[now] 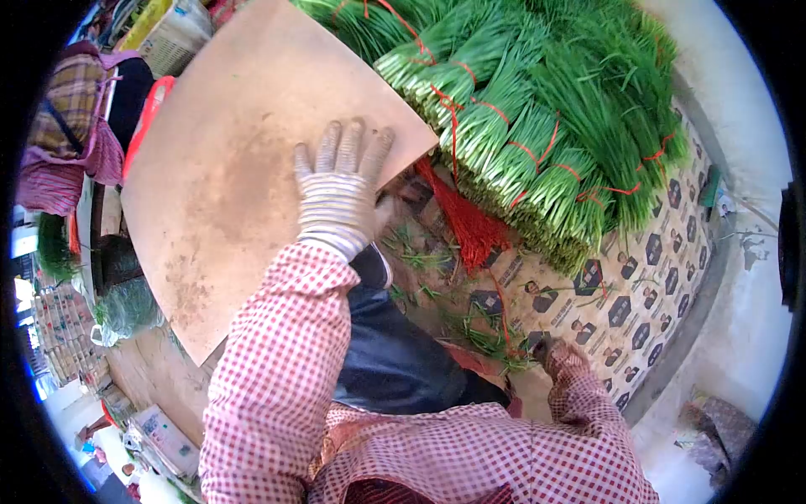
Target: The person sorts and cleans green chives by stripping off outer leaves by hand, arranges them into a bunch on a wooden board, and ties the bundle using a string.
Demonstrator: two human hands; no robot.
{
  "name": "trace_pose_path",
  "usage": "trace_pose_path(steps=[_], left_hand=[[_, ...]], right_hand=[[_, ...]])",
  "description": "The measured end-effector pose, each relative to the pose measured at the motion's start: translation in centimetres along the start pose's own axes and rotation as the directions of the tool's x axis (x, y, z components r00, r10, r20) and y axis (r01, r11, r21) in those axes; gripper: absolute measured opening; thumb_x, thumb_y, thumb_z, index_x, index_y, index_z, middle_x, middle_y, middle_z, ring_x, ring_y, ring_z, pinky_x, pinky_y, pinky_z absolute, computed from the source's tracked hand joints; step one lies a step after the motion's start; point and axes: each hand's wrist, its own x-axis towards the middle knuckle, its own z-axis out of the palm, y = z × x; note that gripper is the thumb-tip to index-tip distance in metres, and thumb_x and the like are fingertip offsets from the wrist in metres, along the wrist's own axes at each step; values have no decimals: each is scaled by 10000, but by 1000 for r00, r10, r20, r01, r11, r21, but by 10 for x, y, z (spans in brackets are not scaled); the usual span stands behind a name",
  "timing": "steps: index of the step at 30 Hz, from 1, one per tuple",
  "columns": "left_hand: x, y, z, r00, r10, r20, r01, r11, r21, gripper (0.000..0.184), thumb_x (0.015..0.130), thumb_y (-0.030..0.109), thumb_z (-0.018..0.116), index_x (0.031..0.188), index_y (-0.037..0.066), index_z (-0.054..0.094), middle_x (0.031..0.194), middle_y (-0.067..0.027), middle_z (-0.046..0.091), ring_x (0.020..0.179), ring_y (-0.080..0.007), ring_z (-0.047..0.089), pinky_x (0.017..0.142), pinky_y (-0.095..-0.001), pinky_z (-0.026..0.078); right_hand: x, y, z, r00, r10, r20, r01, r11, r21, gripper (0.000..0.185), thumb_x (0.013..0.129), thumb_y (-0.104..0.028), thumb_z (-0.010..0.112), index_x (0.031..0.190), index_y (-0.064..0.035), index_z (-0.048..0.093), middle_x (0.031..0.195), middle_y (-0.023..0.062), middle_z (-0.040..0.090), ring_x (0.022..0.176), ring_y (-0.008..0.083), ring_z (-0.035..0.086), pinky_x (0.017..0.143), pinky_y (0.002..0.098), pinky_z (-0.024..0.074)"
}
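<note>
My left hand [340, 185] wears a striped pale glove and lies flat, fingers spread, on a large tan board [210, 109] with dark smudges. Piled to the right of the board are bundles of long green stalks [520, 118], like chives, tied with red string; their pale cut ends face me. A hank of red string [470, 223] hangs down beside the pile. My right hand [546, 346] is low at the right, close to loose green scraps [487, 336] on the printed covering. It looks small and dark there, and its fingers cannot be made out.
A printed sheet [621, 311] covers the floor below the bundles, along a pale wall [739, 277]. At the left are a plaid cloth [67, 101], a clear plastic bag [126, 311] and stacked goods. My dark-clad leg [395, 353] lies between my arms.
</note>
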Motion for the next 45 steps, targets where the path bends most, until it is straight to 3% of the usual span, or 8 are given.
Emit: trace_pose_path(steps=[8,13,15,21,26,34,38,45], left_hand=[[-18,-47,5,997,73,-22,-76,965,-252,674,738,464,661,1295,143,457,1391,-130,373,1335,-293,289,1109,-456,182],[-105,-150,-14,942,-334,32,332,912,-243,639,743,423,681,1259,96,495,1344,-176,418,1276,-356,355,1078,-461,259],[-165,-180,-33,873,-484,55,476,823,-308,595,736,354,703,1237,99,509,1322,-191,435,1241,-380,383,1058,-471,289],[-380,-238,-40,516,-829,-217,745,559,-363,522,726,97,702,1214,90,517,1330,-164,446,1214,-329,447,965,-388,414],[-541,-188,-67,218,-946,-239,892,293,-345,482,740,-11,664,1197,5,510,1245,-140,515,1126,-259,524,961,-343,410],[-647,-43,-17,-230,-962,-151,721,-64,-690,466,782,-63,620,1223,26,497,1233,-96,534,1089,-215,536,957,-314,401],[-629,-9,-41,-298,-941,-160,693,-99,-714,435,771,-86,580,1186,28,519,1240,-91,532,1082,-200,537,940,-312,412],[-504,75,-145,-301,-911,-282,810,-89,-579,261,739,29,647,999,39,624,1132,-157,586,995,-280,592,837,-348,487]], right_hand=[[-33,-172,-226,877,-480,-1,451,825,-339,218,843,-181,563,1030,-84,617,903,135,639,844,255,620,724,360,506],[18,-305,-334,522,-825,-217,693,559,-456,201,816,-124,593,1005,-124,661,766,62,658,708,190,636,661,324,519],[45,-374,-354,759,-600,-255,530,796,-293,221,821,-109,563,1022,-112,654,722,37,641,636,124,608,592,284,511],[231,-468,-377,774,-559,-297,508,828,-236,337,850,-107,510,1178,-143,577,803,49,637,589,136,573,508,283,472],[248,-469,-359,696,-442,-567,276,892,-357,518,841,-300,519,1297,-68,435,1097,133,475,903,236,448,749,343,376],[116,-464,-214,697,-696,-174,288,494,-821,930,797,-589,556,1406,40,244,1482,224,196,1376,352,201,1124,406,204],[129,-487,-230,734,-673,-87,322,459,-828,1033,732,-640,604,1416,32,222,1480,224,202,1387,336,183,1141,380,171],[86,-510,-202,408,-904,129,643,185,-743,791,794,-456,625,1353,19,328,1384,183,341,1264,285,367,1051,360,312]])
